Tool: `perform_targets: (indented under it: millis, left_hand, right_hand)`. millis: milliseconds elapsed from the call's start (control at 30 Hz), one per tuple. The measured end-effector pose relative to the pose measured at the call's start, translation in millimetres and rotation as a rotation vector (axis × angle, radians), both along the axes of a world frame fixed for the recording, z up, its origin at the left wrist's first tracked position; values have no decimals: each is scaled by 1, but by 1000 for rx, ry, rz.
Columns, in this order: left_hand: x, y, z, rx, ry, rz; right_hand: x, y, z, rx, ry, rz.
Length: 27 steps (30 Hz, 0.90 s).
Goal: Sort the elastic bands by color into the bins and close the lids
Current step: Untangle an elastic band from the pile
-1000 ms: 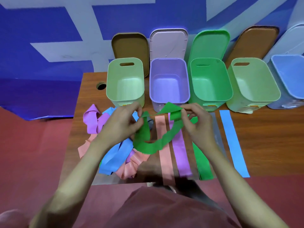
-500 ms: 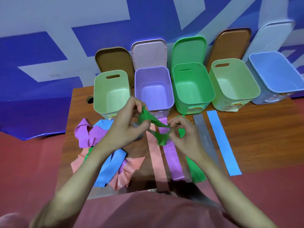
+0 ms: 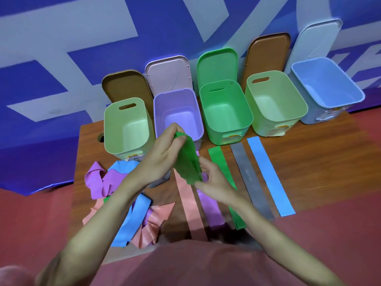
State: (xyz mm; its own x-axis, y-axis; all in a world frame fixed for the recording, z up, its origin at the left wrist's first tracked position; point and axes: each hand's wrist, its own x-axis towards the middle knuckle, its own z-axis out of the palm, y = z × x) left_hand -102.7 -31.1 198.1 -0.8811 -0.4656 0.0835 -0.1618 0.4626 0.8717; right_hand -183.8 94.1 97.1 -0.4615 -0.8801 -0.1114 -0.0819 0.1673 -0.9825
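A green elastic band (image 3: 188,162) is stretched between my hands above the table. My left hand (image 3: 165,153) pinches its upper end in front of the purple bin (image 3: 198,112). My right hand (image 3: 212,182) pinches its lower end. Behind stand open bins: pale green bin (image 3: 111,129), green bin (image 3: 245,112), a second pale green bin (image 3: 296,104) and blue bin (image 3: 350,89). Flat strips lie side by side: pink strip (image 3: 189,205), purple strip (image 3: 212,209), green strip (image 3: 221,164), grey strip (image 3: 247,174), blue strip (image 3: 268,174).
A tangled pile of purple, blue and pink bands (image 3: 115,188) lies on the left of the wooden table (image 3: 319,162). Lids lean against the blue wall behind the bins: brown lid (image 3: 123,83), pink lid (image 3: 167,73), green lid (image 3: 216,65), another brown lid (image 3: 268,52), white lid (image 3: 315,42).
The green band, first a loose loop, has been gathered and pulled taut. My left hand rose toward the purple bin and my right hand dropped lower. The view shifted left.
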Motion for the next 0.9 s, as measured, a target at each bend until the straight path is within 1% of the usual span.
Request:
perform_targets:
  millis: [67, 133, 267, 333, 433, 467, 533, 600, 667, 733, 833, 900]
  left_hand:
    - [-8, -1, -1, 102, -12, 120]
    - [-13, -3, -2, 199, -69, 250]
    - [-11, -19, -9, 289, -219, 385]
    - [-10, -27, -19, 369, -221, 450]
    - [-6, -33, -37, 580, -206, 565]
    - [-3, -35, -46, 617, -232, 573]
    - [6, -38, -64, 607, -309, 560]
    - [14, -41, -82, 566, -348, 581]
    - [19, -40, -93, 574, -332, 590]
    - [22, -34, -98, 563, -322, 532]
    - [23, -30, -103, 483, -284, 450]
    - [22, -33, -108, 430, -257, 444]
  right_hand:
    - [3, -1, -2, 14, -48, 3]
    - [4, -1, -4, 42, -76, 19]
    - [1, 2, -14, 132, -59, 58]
    - [-4, 8, -17, 176, -60, 77]
    - [-10, 23, -26, 247, -113, 94]
    - [-13, 30, -29, 280, -117, 114]
    - [-16, 46, -41, 357, -116, 161]
    - [-19, 64, -53, 415, -132, 183]
    - [-19, 80, -62, 459, -131, 168]
    - [-19, 94, -65, 487, -136, 117]
    - [-19, 112, -73, 508, -180, 7]
    - [-21, 123, -78, 497, -230, -29]
